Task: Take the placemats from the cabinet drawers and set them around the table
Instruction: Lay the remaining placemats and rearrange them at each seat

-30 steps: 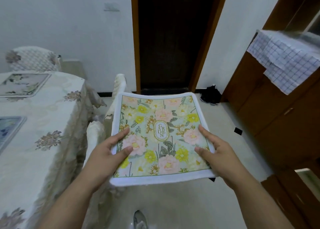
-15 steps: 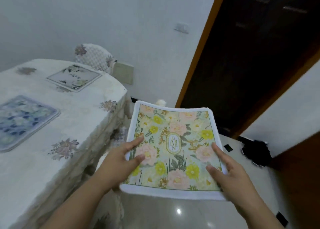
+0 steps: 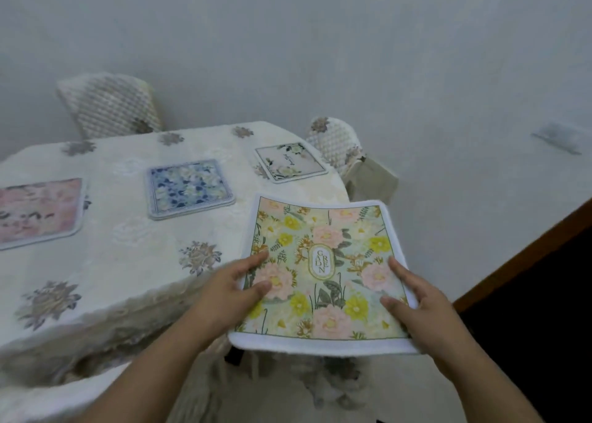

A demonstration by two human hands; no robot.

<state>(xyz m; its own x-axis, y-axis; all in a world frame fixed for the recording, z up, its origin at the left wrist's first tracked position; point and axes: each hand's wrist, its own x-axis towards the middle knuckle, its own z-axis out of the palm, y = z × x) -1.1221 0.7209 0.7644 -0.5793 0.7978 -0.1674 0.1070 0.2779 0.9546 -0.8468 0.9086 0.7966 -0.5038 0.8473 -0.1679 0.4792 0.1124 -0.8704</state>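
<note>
The left hand and right hand pinch a floral placemat, now brought to the table edge; 3 mats already laid.

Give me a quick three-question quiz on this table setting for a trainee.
1. How many mats lie on the table?
2. True or false: the green mat lies on the table.
3. Which mat on the table is leftmost: A pink mat, B blue, C white?
Key: 1. three; 2. false, the left hand and right hand hold it; 3. A.
</note>
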